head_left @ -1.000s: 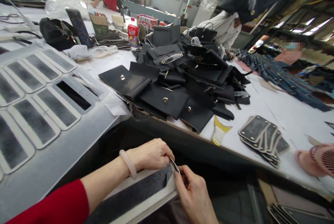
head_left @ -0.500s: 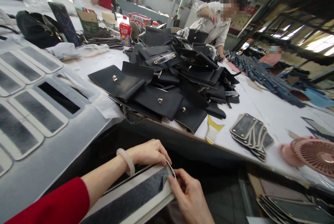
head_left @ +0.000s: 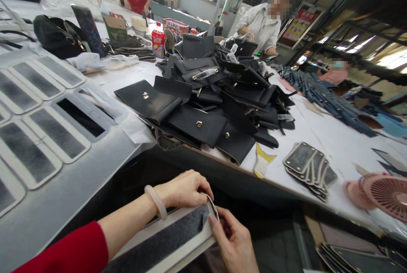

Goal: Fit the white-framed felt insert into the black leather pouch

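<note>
A long panel with pale borders and a dark centre strip (head_left: 165, 239) slants across the bottom centre of the head view. My left hand (head_left: 187, 190), below a pale bangle, grips its far upper corner with bent fingers. On the right end of the same panel, my right hand (head_left: 233, 239) pinches the edge between thumb and fingers. Between the two hands the rim shows a curved, layered edge. The near end of the panel runs out of view past my red sleeve.
Pale sheet with similar panels (head_left: 57, 135) at left. Black leather pieces with clasps (head_left: 203, 124) are heaped on the white table (head_left: 318, 129). Rounded pieces (head_left: 307, 165), a yellow-white scrap (head_left: 263, 160) and a pink fan (head_left: 381, 192) lie right. People (head_left: 259, 23) stand behind.
My left hand's fingers have shifted slightly along the panel's corner. My right hand still holds the edge. The person in the red apron is more upright, and the view has shifted a little.
</note>
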{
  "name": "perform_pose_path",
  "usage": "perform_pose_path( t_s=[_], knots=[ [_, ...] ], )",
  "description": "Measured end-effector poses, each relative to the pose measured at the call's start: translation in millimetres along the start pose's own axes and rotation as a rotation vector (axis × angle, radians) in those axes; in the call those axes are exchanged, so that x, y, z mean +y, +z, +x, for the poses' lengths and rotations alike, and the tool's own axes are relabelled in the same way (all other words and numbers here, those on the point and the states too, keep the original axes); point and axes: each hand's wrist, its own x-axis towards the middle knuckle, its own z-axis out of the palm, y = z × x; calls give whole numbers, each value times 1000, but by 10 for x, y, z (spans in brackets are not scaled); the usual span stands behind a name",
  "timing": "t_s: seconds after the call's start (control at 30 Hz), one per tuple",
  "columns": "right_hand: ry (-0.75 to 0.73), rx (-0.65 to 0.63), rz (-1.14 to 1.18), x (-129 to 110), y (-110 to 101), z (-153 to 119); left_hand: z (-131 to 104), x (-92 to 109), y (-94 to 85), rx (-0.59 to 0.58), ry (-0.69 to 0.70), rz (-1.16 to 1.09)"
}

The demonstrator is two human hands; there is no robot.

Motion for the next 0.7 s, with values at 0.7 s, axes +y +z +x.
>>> perform_pose_path(
  t_s=[0.7],
  knots=[
    [42,47,350,41,105,-30,-77,118,232,240,-52,187]
  ],
)
